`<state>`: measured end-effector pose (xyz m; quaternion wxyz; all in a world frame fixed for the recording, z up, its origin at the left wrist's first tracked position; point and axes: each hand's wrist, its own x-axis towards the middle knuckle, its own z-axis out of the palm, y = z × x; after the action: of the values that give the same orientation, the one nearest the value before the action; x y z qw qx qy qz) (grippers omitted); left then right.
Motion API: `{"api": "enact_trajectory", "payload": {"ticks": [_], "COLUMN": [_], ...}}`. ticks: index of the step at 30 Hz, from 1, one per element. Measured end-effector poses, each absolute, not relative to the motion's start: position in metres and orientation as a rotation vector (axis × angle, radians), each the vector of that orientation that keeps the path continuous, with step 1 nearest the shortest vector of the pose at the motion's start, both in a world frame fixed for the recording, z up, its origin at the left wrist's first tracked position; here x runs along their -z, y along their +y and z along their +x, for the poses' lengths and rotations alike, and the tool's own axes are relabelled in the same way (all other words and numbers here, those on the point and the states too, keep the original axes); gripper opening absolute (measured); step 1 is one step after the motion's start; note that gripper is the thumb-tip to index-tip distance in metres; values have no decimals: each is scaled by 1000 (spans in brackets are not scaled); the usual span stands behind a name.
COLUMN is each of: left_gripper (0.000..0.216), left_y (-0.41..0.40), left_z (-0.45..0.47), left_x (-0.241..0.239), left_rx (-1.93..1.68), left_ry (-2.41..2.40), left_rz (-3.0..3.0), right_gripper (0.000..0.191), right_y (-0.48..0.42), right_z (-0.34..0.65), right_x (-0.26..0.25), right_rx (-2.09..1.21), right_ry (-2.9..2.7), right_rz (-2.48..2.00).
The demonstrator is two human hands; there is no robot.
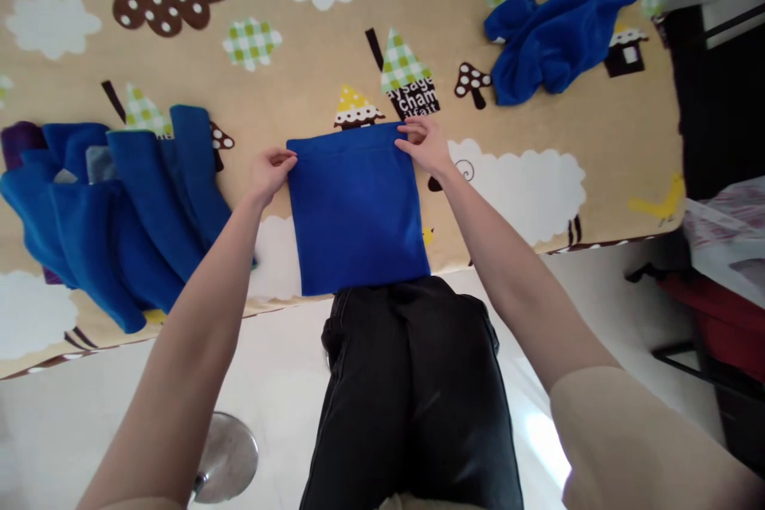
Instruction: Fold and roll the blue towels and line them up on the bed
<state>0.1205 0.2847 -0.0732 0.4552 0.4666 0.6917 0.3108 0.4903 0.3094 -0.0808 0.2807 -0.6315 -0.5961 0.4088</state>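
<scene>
A blue cloth point(357, 211) lies folded into a flat rectangle on the patterned tablecloth point(311, 64), its near edge at the table's front. My left hand point(272, 171) pinches the cloth's far left corner with curled fingers. My right hand point(423, 145) grips the far right corner, fingers closed over the edge. Both arms reach forward over my black trousers.
A row of folded blue cloths point(119, 207) lies at the left, overlapping each other. A crumpled blue cloth point(553, 36) sits at the far right of the table. Dark furniture point(717, 96) stands at the right. A round metal stool base point(227, 458) is on the white floor.
</scene>
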Motion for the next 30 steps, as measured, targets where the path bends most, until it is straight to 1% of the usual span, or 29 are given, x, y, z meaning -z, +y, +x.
{"api": "enact_trajectory", "payload": {"ticks": [2, 4, 7, 11, 13, 14, 18, 20, 25, 30], "left_gripper": [19, 20, 21, 18, 16, 15, 13, 11, 7, 6], "left_y": [283, 282, 283, 283, 284, 284, 284, 284, 284, 285], "left_z": [119, 118, 116, 115, 114, 114, 113, 113, 113, 113], "left_x": [70, 68, 67, 64, 64, 64, 66, 68, 68, 69], "left_rx": [-752, -727, -694, -647, -628, -623, -617, -621, -593, -596], "left_ry": [1696, 1708, 1750, 1798, 1800, 1797, 1773, 1771, 1755, 1776], "left_rz": [1205, 1238, 1262, 1300, 1329, 1346, 1415, 1437, 1446, 1494], "right_gripper": [63, 59, 44, 22, 15, 16, 35, 39, 37, 31], "right_y": [305, 302, 302, 310, 318, 322, 337, 341, 337, 324], "right_z": [494, 498, 502, 504, 506, 506, 511, 514, 513, 506], "right_x": [76, 72, 68, 67, 68, 69, 72, 72, 70, 61], "right_rx": [-1034, -1000, -1020, -1155, -1200, -1212, -1254, -1263, -1386, -1321], "right_ry": [-1664, -1729, -1797, -1849, -1887, -1907, -2012, -2041, -1910, -1816], "right_rz": [-1688, -1688, -1724, -1832, -1890, -1917, -1974, -1978, -2058, -2088]}}
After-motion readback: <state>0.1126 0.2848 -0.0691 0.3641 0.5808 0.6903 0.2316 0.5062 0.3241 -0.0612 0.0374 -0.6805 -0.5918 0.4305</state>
